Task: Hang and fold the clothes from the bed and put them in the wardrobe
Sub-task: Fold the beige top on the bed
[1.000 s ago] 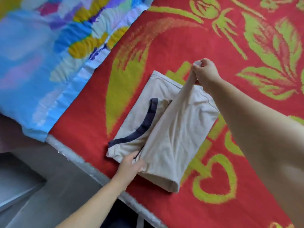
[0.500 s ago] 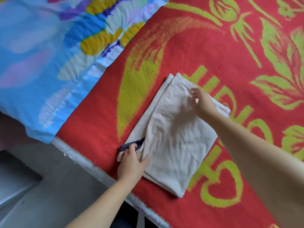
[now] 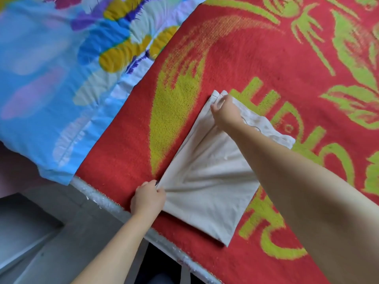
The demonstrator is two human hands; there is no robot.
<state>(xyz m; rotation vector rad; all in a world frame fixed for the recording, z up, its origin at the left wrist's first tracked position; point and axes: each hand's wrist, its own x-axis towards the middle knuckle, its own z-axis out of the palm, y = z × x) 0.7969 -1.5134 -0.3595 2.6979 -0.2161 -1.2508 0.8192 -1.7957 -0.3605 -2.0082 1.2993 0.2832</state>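
A beige garment (image 3: 209,181) lies folded into a flat rectangle on the red and green blanket (image 3: 256,64) near the bed's front edge. My left hand (image 3: 148,198) pinches its near left corner, where a sliver of dark trim shows. My right hand (image 3: 224,109) grips the far left corner, fingers curled around the stacked layers. Creases fan across the cloth between the two hands. My right forearm covers part of the garment's right side.
A blue quilt (image 3: 61,78) with yellow and purple flowers lies at the left, overhanging the bed edge. The pale bed frame edge (image 3: 114,208) runs diagonally below my left hand. Grey floor (image 3: 51,242) lies beyond it at lower left.
My right hand laid the lifted flap over the garment, covering the dark trim, then moved to the far left corner. My left hand shifted to the near left corner and pulled the edge taut.
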